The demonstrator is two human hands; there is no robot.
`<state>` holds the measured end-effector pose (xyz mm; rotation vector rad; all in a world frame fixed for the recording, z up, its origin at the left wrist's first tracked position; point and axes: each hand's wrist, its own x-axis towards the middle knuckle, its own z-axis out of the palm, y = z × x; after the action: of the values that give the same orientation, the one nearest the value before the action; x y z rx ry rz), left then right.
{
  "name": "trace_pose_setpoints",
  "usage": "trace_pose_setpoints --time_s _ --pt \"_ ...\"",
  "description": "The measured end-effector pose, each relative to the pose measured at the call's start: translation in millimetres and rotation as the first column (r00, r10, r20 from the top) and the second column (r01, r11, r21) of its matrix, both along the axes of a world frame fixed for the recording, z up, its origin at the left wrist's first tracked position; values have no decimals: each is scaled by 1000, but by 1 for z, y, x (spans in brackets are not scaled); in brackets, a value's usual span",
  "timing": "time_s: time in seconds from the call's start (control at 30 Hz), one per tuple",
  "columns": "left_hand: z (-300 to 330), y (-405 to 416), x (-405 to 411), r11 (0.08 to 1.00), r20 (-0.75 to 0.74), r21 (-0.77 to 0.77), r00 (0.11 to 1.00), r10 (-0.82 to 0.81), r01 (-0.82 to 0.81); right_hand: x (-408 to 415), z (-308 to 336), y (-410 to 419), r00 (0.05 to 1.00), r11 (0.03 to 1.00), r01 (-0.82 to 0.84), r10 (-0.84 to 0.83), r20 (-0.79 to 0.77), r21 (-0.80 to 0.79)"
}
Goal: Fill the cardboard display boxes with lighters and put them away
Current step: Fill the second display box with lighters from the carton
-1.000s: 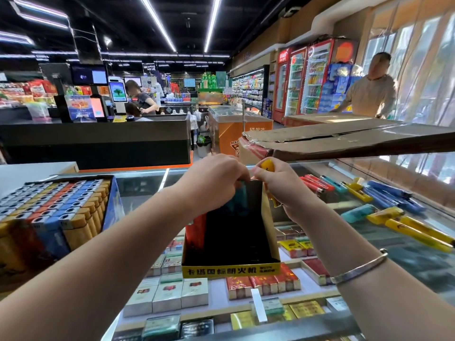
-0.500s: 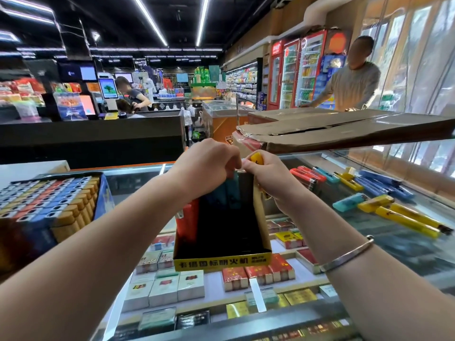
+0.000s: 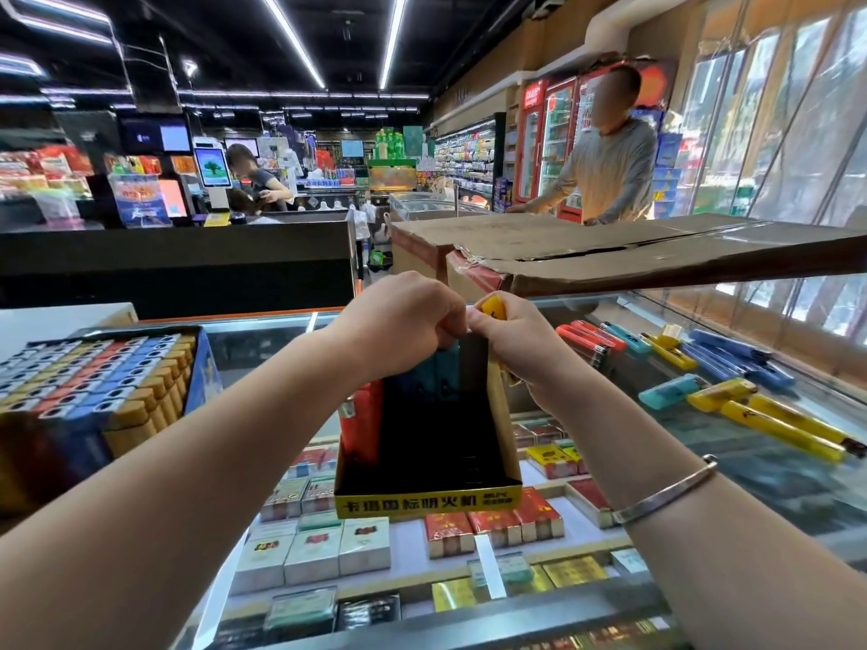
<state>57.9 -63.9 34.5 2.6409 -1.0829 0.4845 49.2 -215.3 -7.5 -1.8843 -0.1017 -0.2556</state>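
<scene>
A black cardboard display box (image 3: 504,424) with a yellow front strip stands on the glass counter, mostly empty. A red lighter (image 3: 359,426) and blue lighters (image 3: 441,375) stand along its left and back. My left hand (image 3: 399,328) is closed over the blue lighters at the box's back edge. My right hand (image 3: 513,342) grips a yellow lighter (image 3: 493,306) at the back right corner. Several loose lighters (image 3: 694,372) in red, blue, teal and yellow lie on the glass to the right. A full display box of lighters (image 3: 89,377) sits at the left.
The glass counter (image 3: 774,466) shows cigarette packs on shelves beneath. A large flattened cardboard carton (image 3: 610,255) lies across the counter's far side. A person (image 3: 605,175) stands behind it; another person is at the checkout counter (image 3: 178,269) further back.
Both hands stay at the box's back edge, drawn slightly closer together. The head camera has tilted and shifted a little, so the scene sits lower in view.
</scene>
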Motion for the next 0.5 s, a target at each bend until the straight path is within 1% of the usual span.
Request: trace_pose_setpoints --time_s 0.07,0.1,0.2,0.23,0.27,0.33,0.43,0.5 --pt "-1 2 -1 1000 34 -9 999 5 -4 0 0 0 1000 1000 -12 12 -7 7" --pt "-2 4 -2 999 46 -48 999 12 -9 -1 1 0 1000 1000 -17 18 -12 10" --pt "2 12 -4 964 -2 -264 1000 10 -10 -1 1 1 1000 1000 -16 16 -20 8" --pt "5 15 -4 953 -34 -301 999 2 -12 -2 1 1 1000 1000 -17 17 -23 10" --pt "7 18 -4 954 -64 -298 998 -3 -16 -2 1 1 999 1000 -19 19 -26 10" --pt "8 21 -5 975 -98 -222 995 7 -29 -3 2 1 1000 1000 -5 5 -25 -8" --pt "0 22 -6 987 -92 -149 995 40 -54 -4 2 3 1000 999 22 -22 -21 -31" --pt "-5 20 -7 993 -40 -106 998 51 -55 -4 2 4 999 999 26 -27 -24 -31"
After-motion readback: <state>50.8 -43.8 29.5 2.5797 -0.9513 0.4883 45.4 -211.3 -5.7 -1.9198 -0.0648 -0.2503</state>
